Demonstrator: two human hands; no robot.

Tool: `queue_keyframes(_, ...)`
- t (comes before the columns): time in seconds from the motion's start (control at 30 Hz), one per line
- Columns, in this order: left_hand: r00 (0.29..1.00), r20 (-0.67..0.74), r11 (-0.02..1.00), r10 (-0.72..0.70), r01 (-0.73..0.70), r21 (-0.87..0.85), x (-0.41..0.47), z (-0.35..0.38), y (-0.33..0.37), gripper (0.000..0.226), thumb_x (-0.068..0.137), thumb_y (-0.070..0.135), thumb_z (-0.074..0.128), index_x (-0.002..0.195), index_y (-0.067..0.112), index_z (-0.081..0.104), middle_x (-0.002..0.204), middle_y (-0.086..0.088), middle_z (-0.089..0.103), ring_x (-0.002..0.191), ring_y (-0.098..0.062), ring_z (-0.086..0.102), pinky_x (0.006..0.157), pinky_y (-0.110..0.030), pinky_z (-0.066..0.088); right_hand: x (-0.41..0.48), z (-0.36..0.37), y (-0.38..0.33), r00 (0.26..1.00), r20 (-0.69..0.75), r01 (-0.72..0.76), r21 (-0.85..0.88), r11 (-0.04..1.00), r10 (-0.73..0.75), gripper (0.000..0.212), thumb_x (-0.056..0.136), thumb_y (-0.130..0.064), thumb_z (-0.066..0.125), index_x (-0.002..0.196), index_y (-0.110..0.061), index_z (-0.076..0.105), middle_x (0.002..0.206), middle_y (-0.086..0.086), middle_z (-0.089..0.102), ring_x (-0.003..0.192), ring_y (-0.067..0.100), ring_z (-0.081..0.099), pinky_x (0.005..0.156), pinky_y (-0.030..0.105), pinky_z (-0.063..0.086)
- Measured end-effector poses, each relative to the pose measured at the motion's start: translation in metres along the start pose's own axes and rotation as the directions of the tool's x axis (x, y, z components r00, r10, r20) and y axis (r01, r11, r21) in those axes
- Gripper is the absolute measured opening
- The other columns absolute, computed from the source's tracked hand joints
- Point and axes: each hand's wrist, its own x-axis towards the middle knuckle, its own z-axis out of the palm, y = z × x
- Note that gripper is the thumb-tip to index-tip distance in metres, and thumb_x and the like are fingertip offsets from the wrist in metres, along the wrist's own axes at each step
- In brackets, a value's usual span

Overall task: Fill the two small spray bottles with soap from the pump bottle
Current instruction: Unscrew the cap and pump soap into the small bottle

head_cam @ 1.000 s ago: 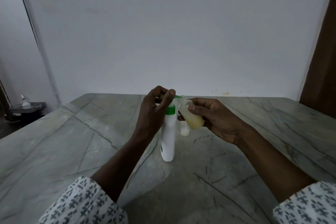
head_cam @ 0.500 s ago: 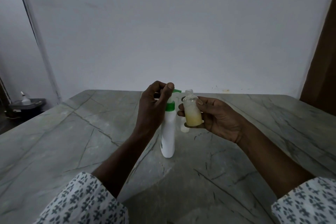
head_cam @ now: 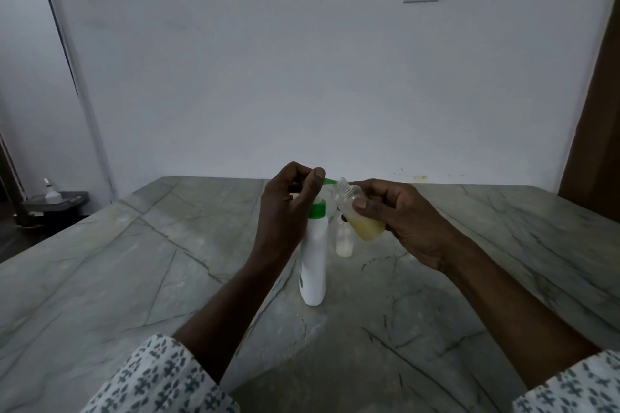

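A tall white pump bottle (head_cam: 314, 261) with a green collar and green spout stands upright in the middle of the stone table (head_cam: 134, 261). My left hand (head_cam: 288, 208) is curled over its pump head, thumb on top. My right hand (head_cam: 399, 214) holds a small clear spray bottle (head_cam: 360, 216), uncapped and tilted left, its open neck right at the green spout. Yellowish soap fills about its lower half. A second small bottle (head_cam: 344, 241) stands on the table behind the pump bottle, with pale liquid in its bottom; its top is hidden by my right hand.
The table ends at a white wall at the back. A dark low stand (head_cam: 53, 201) with a small white bottle on it sits on the floor at the far left. A brown door edge (head_cam: 600, 111) runs along the right.
My right hand held the small bottle upright and away from the spout half a second ago; now it has tilted the bottle back so its neck meets the spout. My left hand stays on the pump head.
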Motion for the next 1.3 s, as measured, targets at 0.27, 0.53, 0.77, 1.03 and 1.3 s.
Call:
queue_keyframes(0.27,0.998,0.054,0.999,0.021,-0.023,0.036,0.001,-0.002,-0.003,0.028,0.093,0.030,0.061,0.078,0.007,0.062,0.072,-0.001,0.062,0.071,-0.013,0.058,0.066,-0.029,0.046,0.002,0.000,-0.002,0.999,-0.030,0.021,-0.081,0.996,-0.024,0.033,0.088,-0.011,0.066,0.120,-0.004,0.066,0.113,0.010,0.073,0.104,0.022,0.069,0.092,0.030,0.055)
queue_keyframes(0.53,0.998,0.067,0.997,0.003,-0.008,0.075,-0.003,-0.002,-0.007,0.026,0.095,0.026,0.061,0.076,0.010,0.061,0.068,0.007,0.061,0.069,-0.010,0.057,0.064,-0.026,0.043,0.001,-0.002,0.002,1.000,-0.018,-0.006,-0.051,0.999,0.005,0.038,0.079,-0.021,0.069,0.115,-0.009,0.069,0.111,0.009,0.074,0.100,0.017,0.069,0.088,0.027,0.054)
queue_keyframes(0.77,1.000,0.010,0.998,0.012,-0.012,0.070,0.004,-0.004,-0.008,0.033,0.088,0.047,0.059,0.077,0.016,0.064,0.084,-0.006,0.068,0.084,-0.022,0.065,0.073,-0.038,0.052,0.002,-0.001,0.001,1.000,-0.024,0.002,-0.013,1.000,-0.002,0.030,0.090,-0.007,0.064,0.119,-0.004,0.066,0.116,0.013,0.072,0.104,0.019,0.068,0.091,0.027,0.054)
queue_keyframes(1.03,0.999,0.035,0.996,0.009,-0.012,0.087,0.006,-0.003,-0.006,0.035,0.087,0.044,0.060,0.076,0.010,0.061,0.081,-0.007,0.064,0.078,-0.018,0.060,0.069,-0.035,0.048,0.003,0.002,0.000,1.000,-0.024,-0.001,-0.021,1.000,0.000,0.031,0.090,-0.008,0.064,0.120,-0.004,0.066,0.114,0.011,0.072,0.099,0.015,0.069,0.082,0.022,0.054)
queue_keyframes(1.3,0.996,0.084,0.996,-0.028,0.020,0.093,0.001,-0.004,-0.011,0.035,0.086,0.044,0.062,0.073,0.012,0.057,0.079,-0.012,0.059,0.080,-0.033,0.057,0.068,-0.039,0.046,0.002,-0.002,0.004,1.000,-0.023,-0.012,-0.060,0.998,0.011,0.028,0.089,-0.008,0.065,0.117,-0.008,0.067,0.112,0.009,0.073,0.100,0.015,0.069,0.084,0.023,0.054)
